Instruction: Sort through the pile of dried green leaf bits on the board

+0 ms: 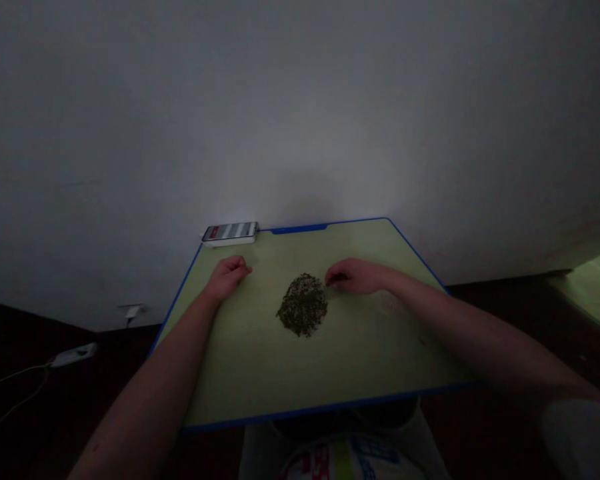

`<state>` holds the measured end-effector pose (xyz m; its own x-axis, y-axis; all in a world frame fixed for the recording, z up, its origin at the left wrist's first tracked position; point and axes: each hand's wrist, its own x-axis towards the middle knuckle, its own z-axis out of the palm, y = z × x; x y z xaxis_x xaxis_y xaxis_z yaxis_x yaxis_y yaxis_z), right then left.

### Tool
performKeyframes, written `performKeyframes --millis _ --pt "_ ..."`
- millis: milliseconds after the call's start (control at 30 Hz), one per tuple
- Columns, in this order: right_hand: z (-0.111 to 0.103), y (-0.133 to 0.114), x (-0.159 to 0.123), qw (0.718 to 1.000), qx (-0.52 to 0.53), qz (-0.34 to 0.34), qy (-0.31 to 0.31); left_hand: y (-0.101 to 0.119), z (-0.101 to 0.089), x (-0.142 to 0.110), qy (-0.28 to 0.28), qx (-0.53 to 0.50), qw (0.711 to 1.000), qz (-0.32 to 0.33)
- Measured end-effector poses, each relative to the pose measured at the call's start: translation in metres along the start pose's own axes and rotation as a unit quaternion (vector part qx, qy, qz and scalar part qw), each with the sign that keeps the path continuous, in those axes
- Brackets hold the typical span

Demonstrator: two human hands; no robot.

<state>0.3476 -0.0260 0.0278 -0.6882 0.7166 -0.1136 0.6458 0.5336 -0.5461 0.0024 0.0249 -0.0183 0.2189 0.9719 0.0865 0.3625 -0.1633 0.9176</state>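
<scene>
A round, flat heap of small dark greenish-brown bits (304, 305), with paler specks in its upper part, lies on a pale yellow-green tabletop (260, 373) with a blue edge. My right hand (353, 276) is at the heap's right side, fingers curled down and tips close together near its rim. Whatever those fingertips may hold is too small and dark to make out. To the left of the heap, apart from it, my left hand (229, 275) rests on the tabletop in a loose fist, with nothing visible in it.
A phone (231, 231) lies on a white box at the back left corner. Behind the table stands a plain wall (300, 120). On the floor at left are a white power strip (74, 355) and cables. A printed bag (350, 460) sits below the front edge.
</scene>
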Motion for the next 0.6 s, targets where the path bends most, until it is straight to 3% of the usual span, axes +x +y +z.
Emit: performKeyframes --millis 600 --pt "-0.004 0.001 -0.016 0.998 0.032 -0.011 -0.049 0.005 0.002 -0.002 0.000 -0.003 1.000 -0.001"
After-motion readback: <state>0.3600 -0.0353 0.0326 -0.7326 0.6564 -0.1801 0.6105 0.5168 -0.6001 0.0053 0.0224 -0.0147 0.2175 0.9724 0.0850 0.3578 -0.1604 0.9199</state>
